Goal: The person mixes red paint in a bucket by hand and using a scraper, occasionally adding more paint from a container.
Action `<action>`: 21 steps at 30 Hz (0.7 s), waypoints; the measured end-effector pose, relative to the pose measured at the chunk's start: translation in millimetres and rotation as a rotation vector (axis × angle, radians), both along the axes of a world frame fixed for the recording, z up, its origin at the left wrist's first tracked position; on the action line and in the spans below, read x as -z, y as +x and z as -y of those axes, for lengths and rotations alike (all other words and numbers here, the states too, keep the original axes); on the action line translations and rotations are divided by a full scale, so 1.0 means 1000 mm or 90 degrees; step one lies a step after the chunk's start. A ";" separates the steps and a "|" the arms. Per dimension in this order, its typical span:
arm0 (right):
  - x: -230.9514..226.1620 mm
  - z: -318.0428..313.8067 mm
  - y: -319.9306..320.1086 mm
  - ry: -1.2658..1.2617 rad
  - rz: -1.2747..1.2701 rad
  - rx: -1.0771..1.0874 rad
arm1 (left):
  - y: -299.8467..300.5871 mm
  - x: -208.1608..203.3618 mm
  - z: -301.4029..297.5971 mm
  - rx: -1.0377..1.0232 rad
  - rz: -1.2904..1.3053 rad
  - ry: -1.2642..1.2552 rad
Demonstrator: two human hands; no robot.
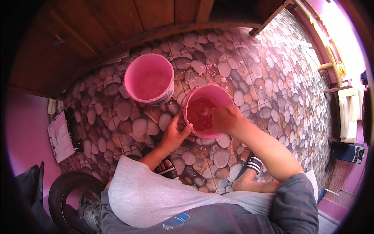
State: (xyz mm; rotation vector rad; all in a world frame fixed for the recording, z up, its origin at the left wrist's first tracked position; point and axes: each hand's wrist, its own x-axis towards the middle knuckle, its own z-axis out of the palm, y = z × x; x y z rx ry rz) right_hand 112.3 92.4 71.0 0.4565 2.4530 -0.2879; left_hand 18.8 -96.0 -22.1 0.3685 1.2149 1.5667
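A pink bucket (212, 91) stands on the floor in front of me, with reddish liquid (200, 113) inside it. Against its near left side, my left hand (175, 134) grips the bucket, thumb by the rim and fingers along the wall. My right hand (228, 119) reaches over the right rim, closed, with the fingertips down inside. Whatever it holds is mostly hidden; a small pale pinkish shape shows at the liquid beside it. Just left of this bucket, and farther off, stands a second bucket (150, 76), pink inside with a patterned outer wall.
Pink scraps (208, 71) lie on the pebble-patterned floor (249, 84) beyond the buckets. Wooden furniture (128, 19) spans the far side. A paint-smeared white panel (61, 137) leans at the left, near a black wheel (64, 195). My sandalled foot (249, 175) is close by.
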 end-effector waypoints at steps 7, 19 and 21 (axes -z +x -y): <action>0.042 0.003 0.013 0.005 -0.059 0.068 | 0.006 -0.005 -0.003 0.017 0.015 0.013; 0.094 0.003 0.017 0.093 0.003 -0.266 | -0.002 -0.011 0.002 0.101 -0.101 -0.120; 0.089 0.006 0.013 0.143 0.037 -0.410 | -0.003 0.004 0.004 0.072 -0.308 -0.075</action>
